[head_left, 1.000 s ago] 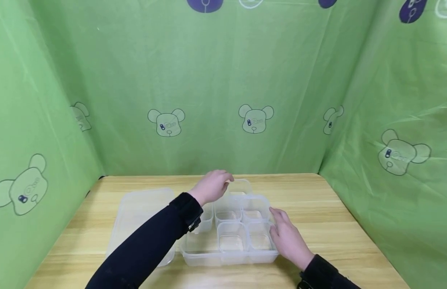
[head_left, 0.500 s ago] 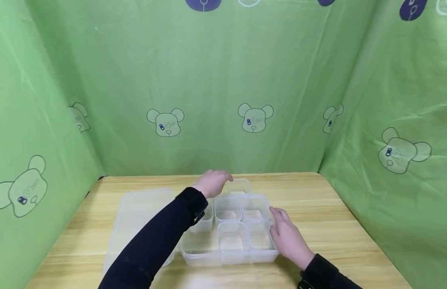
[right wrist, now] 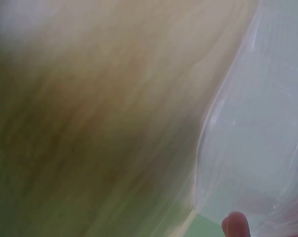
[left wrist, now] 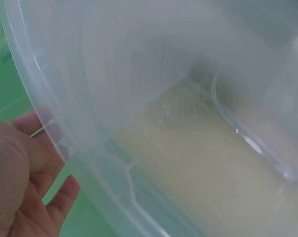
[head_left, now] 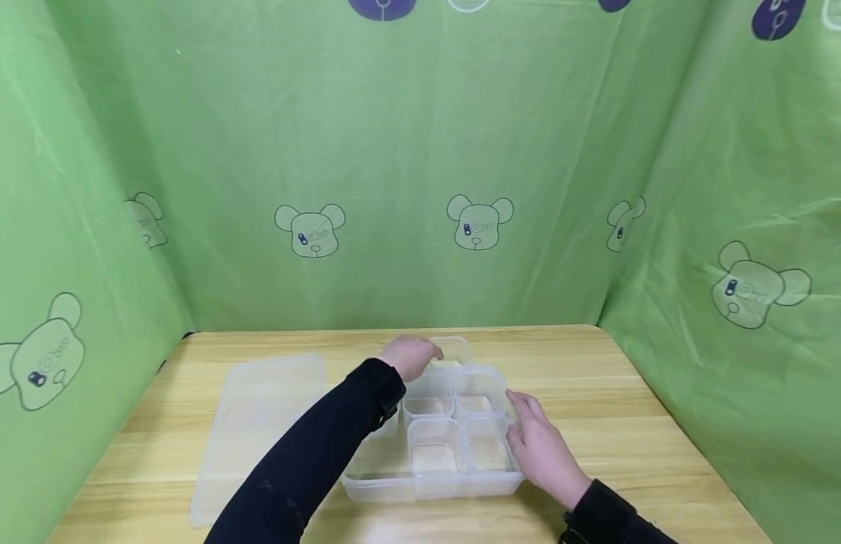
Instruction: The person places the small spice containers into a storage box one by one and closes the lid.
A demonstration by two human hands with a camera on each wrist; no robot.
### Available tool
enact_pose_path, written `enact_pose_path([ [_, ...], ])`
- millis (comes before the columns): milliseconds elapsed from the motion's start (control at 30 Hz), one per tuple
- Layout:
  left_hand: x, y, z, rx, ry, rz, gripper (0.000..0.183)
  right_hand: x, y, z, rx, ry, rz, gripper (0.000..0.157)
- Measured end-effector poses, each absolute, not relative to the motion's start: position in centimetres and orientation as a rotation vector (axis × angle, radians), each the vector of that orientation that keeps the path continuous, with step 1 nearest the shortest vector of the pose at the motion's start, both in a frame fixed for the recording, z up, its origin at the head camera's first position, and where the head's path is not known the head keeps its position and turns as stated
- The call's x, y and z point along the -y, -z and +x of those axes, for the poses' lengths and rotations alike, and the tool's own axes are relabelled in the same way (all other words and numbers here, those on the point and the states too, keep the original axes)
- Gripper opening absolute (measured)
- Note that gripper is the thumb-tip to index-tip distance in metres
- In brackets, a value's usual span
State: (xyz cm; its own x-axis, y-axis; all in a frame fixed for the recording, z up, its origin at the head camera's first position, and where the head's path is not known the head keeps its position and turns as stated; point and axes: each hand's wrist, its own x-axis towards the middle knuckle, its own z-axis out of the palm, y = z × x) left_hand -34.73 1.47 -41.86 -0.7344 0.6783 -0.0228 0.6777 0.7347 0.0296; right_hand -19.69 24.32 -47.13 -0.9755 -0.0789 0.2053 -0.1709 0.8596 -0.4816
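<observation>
A large translucent plastic box (head_left: 375,489) stands in front of me. Several small square tubs, such as the front one (head_left: 435,457), sit in its middle and right. Another small tub (head_left: 454,347) stands behind the box. My left hand (head_left: 411,357) reaches over to that rear tub, fingertips at its left edge; in the left wrist view the fingers are loosely bent beside a clear plastic wall (left wrist: 90,89). My right hand (head_left: 545,453) rests on the box's right side, fingers extended; its thumb (right wrist: 236,224) shows beside clear plastic. My left sleeve hides most of a tub at the box's left.
A flat translucent lid (head_left: 250,423) lies on the wooden table (head_left: 597,378) at the left, partly under my left sleeve. Green cloth (head_left: 393,151) with bear prints encloses the back and both sides.
My left hand has moved slightly right and down toward the rear tub, its sleeve covering more of the box's left part. The right hand stays on the box.
</observation>
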Motion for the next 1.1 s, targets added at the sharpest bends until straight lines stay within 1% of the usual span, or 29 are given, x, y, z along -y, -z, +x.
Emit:
enact_pose_path([
  [200,-1.43,42.21,-34.63,-2.874,-0.113,1.06,0.047,-24.32,46.96,-19.66,2.877,-0.771,0.18,0.055],
  [533,-1.3,42.81,-34.75,-2.997,-0.169,1.093,0.032,-24.34,47.0,-19.59,2.887,-0.772,0.173,0.056],
  [867,-0.75,42.43,-34.66,-3.041,-0.209,1.13,0.018,-24.49,47.08,-19.59,2.875,-0.784,0.177,0.055],
  [1100,-0.65,42.54,-34.69,-3.015,-0.233,1.121,0.019,-24.48,47.09,-19.64,2.891,-0.784,0.17,0.056],
])
